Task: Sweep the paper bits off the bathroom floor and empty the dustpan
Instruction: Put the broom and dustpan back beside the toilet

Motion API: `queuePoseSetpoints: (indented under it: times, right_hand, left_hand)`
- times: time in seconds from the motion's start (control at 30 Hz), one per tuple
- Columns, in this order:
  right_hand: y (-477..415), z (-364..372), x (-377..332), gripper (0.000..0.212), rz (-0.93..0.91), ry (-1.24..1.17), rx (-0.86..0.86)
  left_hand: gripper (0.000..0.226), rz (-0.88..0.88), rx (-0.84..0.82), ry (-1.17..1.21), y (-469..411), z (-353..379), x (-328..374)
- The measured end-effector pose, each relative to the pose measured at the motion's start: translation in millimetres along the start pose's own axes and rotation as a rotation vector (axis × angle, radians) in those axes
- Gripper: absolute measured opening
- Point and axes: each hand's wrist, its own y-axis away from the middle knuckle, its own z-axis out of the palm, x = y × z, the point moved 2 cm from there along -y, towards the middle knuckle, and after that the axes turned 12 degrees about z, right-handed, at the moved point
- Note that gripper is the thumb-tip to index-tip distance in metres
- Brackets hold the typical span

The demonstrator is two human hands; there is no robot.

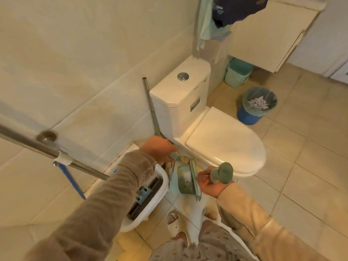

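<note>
A green dustpan [183,180] stands on the floor between the toilet [226,146] and a white mop bucket [160,187]. My left hand [160,149] is shut on the top of the dustpan's green handle [174,155]. The green broom's brush [194,180] stands upright against the dustpan's right side. My right hand [208,184] grips the broom's handle just below its round green end [222,175]. A blue bin [246,117] with a clear liner, right of the toilet, holds white paper bits [258,103]. I see no paper bits on the floor tiles.
A pale green bucket [237,74] sits under the white wall cabinet [267,34]. A metal pole [150,104] leans beside the cistern. A steel rail [47,149] and a blue mop handle [70,180] cross at the left. My slippered feet [174,221] are below the dustpan.
</note>
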Motion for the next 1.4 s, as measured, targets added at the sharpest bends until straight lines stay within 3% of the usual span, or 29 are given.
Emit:
queuePoseSetpoints:
  times: [0.27, 0.37, 0.43, 0.57, 0.73, 0.9, 1.1, 1.27, 1.4]
  right_hand:
    - [-2.8, 23.6, -4.9, 0.016, -0.065, -0.210, -0.075]
    - [-0.3, 29.1, -7.6, 0.006, -0.019, -0.136, -0.130]
    - [-2.9, 33.9, -8.6, 0.016, 0.010, -0.038, -0.143]
    - [-15.3, 43.6, -13.9, 0.012, 0.035, 0.016, -0.089]
    - [-33.3, 60.7, -22.7, 0.050, 0.066, -0.009, -0.081]
    - [-43.5, 97.9, -29.1, 0.044, 0.102, 0.044, -0.074]
    - [-65.5, 139.5, -34.8, 0.080, 0.092, -0.029, -0.093]
    - [-80.2, 153.5, -38.5, 0.053, 0.070, 0.001, 0.038]
    - [-92.1, 157.7, -44.5, 0.048, 0.078, 0.086, 0.099]
  left_hand:
    - [0.039, 0.325, -0.006, -0.408, -21.0, -26.3, -42.6]
    - [0.038, 0.392, -0.037, -0.515, -31.1, -29.2, -54.5]
    - [0.038, 0.398, -0.054, -0.560, -35.6, -29.9, -64.1]
    - [0.041, 0.367, -0.029, -0.657, -35.2, -32.4, -88.9]
    - [0.039, 0.286, 0.010, -0.761, -34.7, -31.9, -121.6]
    - [0.031, 0.189, 0.032, -0.721, -37.1, -18.8, -135.7]
    - [0.028, 0.141, 0.067, -0.641, -29.9, -18.9, -153.0]
    - [0.032, -0.017, 0.066, -0.464, -26.5, -3.1, -158.0]
    - [0.032, -0.204, 0.075, -0.389, -29.4, 0.4, -160.1]
